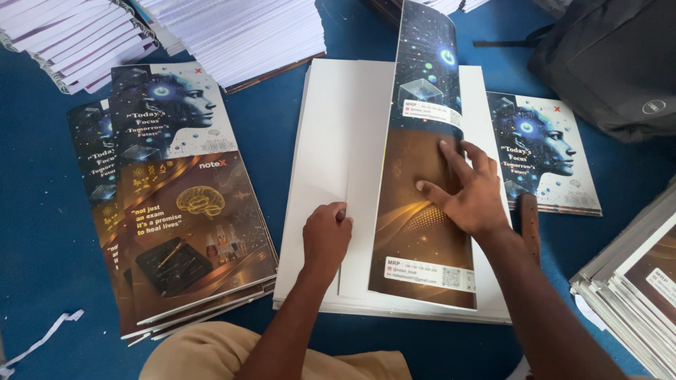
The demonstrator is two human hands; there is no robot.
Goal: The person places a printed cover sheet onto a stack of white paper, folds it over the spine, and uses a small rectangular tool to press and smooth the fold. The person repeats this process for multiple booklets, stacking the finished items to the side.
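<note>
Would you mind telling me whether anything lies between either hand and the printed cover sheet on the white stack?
Nothing visible does. The right hand lies flat on the printed cover sheet; the left hand pinches the edge of a white sheet right beside it.

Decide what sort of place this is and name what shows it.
Probably a notebook-binding or print-finishing workshop, with work done on a blue floor. Evidence: stacks of blank pages, a pile of printed covers, and the right hand pressing a cover sheet.
</note>
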